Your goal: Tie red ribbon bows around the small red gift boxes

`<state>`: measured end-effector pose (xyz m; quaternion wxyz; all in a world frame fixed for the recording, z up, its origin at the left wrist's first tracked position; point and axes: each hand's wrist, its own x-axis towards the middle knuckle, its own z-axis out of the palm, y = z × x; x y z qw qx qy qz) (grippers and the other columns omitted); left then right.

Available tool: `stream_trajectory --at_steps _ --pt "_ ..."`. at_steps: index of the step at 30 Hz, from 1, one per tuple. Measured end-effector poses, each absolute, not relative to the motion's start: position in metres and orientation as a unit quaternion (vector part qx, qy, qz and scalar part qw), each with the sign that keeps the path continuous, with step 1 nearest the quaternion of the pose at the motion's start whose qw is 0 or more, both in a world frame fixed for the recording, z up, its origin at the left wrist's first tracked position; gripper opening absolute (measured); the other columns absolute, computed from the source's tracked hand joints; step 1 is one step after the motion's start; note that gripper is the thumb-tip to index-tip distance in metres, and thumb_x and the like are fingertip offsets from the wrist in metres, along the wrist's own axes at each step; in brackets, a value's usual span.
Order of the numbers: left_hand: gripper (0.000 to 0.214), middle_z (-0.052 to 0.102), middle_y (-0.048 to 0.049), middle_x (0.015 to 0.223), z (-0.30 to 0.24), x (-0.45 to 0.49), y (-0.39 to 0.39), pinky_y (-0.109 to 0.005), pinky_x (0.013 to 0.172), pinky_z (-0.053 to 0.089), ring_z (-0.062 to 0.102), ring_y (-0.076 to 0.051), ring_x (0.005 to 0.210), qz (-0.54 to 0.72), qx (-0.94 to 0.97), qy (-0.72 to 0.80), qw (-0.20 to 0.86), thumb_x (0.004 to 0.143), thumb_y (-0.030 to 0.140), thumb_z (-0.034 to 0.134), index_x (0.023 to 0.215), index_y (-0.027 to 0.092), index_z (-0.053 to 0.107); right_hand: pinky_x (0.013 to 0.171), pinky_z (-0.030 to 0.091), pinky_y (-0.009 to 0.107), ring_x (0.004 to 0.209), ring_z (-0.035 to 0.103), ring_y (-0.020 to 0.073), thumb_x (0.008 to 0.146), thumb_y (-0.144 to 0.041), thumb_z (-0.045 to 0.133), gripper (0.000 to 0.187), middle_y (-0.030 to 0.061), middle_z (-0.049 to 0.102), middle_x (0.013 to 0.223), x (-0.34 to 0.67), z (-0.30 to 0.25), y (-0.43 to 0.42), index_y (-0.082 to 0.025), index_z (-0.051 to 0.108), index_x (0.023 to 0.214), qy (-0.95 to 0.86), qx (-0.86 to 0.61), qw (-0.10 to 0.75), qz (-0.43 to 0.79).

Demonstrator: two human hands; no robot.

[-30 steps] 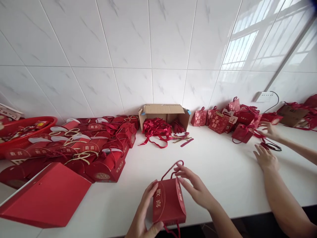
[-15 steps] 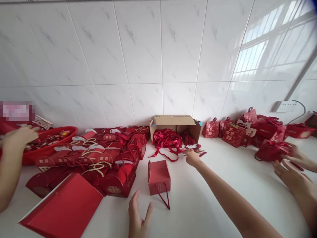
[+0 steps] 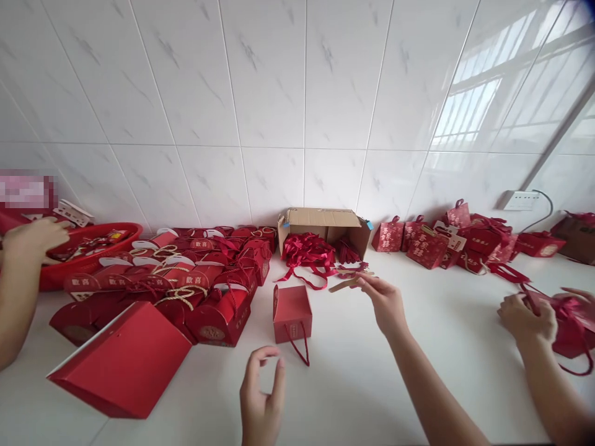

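Observation:
My right hand pinches a flat, narrow gold-tan strip just in front of the cardboard box; its exact kind I cannot make out. My left hand is raised over the white table with thumb and fingers curved apart, holding nothing. Between the two hands, a little farther back, stands a small red gift box with a dark red cord handle hanging down its front. Dark red ribbons spill out of the open cardboard box onto the table.
Many red gift boxes crowd the left, with a larger plain red box in front. A red basin stands beyond, near another person's hand. Finished-looking red boxes line the right, where another person's hands handle a ribboned box.
My right hand has drawn back from the small items by the cardboard box with the strip in its fingers. My left hand's fingers have curled inward. The co-worker's ribboned box has moved right and nearer.

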<state>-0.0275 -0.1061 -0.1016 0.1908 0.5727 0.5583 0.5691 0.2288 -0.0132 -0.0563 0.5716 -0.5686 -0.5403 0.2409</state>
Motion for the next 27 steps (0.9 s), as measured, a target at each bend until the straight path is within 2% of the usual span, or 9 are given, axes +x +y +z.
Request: stream_trajectory --at_steps 3,6,10,16,23,27 --pt "0.015 0.062 -0.0045 0.081 -0.068 0.007 -0.126 -0.030 0.077 0.047 0.059 -0.019 0.081 0.532 0.622 0.478 0.320 0.085 0.034 0.054 0.089 0.020 0.057 0.077 0.054 0.035 0.092 0.064 0.0231 0.075 -0.039 0.070 0.025 0.0072 0.072 0.099 0.201 -0.058 -0.073 -0.021 0.074 0.093 -0.453 -0.493 0.678 0.304" --pt "0.017 0.061 -0.0039 0.082 -0.044 0.032 -0.140 -0.027 0.073 0.046 0.058 -0.017 0.078 0.492 0.634 0.439 0.403 0.089 0.035 0.049 0.087 0.020 0.056 0.075 0.055 0.034 0.087 0.066 0.0214 0.072 -0.031 0.073 0.014 0.0047 0.073 0.090 0.172 -0.059 -0.120 -0.025 0.076 0.084 -0.421 -0.462 0.701 0.344" --pt "0.015 0.061 -0.0049 0.095 -0.034 0.040 -0.153 -0.028 0.078 0.044 0.057 -0.017 0.088 0.476 0.666 0.422 0.390 0.091 0.032 0.047 0.096 0.021 0.055 0.077 0.058 0.035 0.087 0.069 0.0222 0.072 -0.025 0.074 0.013 0.0053 0.074 0.089 0.152 -0.057 -0.155 -0.025 0.076 0.085 -0.432 -0.429 0.709 0.358" --pt "0.013 0.061 -0.0054 0.093 -0.038 0.036 -0.162 -0.032 0.078 0.043 0.057 -0.018 0.085 0.454 0.707 0.429 0.332 0.091 0.028 0.044 0.097 0.021 0.052 0.082 0.059 0.035 0.092 0.070 0.0235 0.078 -0.026 0.068 0.019 0.0060 0.074 0.098 0.145 -0.064 -0.176 -0.027 0.074 0.096 -0.427 -0.419 0.705 0.383" --pt "0.022 0.061 -0.0030 0.082 -0.052 0.033 -0.167 -0.030 0.075 0.043 0.058 -0.017 0.079 0.438 0.666 0.454 0.398 0.092 0.037 0.044 0.082 0.020 0.053 0.083 0.058 0.032 0.097 0.069 0.0236 0.083 -0.028 0.063 0.021 0.0073 0.073 0.105 0.139 -0.085 -0.189 -0.026 0.072 0.103 -0.460 -0.415 0.691 0.373" --pt "0.025 0.064 -0.0050 0.084 -0.063 0.027 -0.170 -0.029 0.076 0.044 0.060 -0.019 0.083 0.428 0.628 0.453 0.466 0.088 0.040 0.050 0.084 0.018 0.060 0.082 0.057 0.030 0.096 0.068 0.0230 0.083 -0.030 0.062 0.021 0.0082 0.072 0.102 0.139 -0.098 -0.194 -0.025 0.072 0.101 -0.475 -0.427 0.680 0.360"
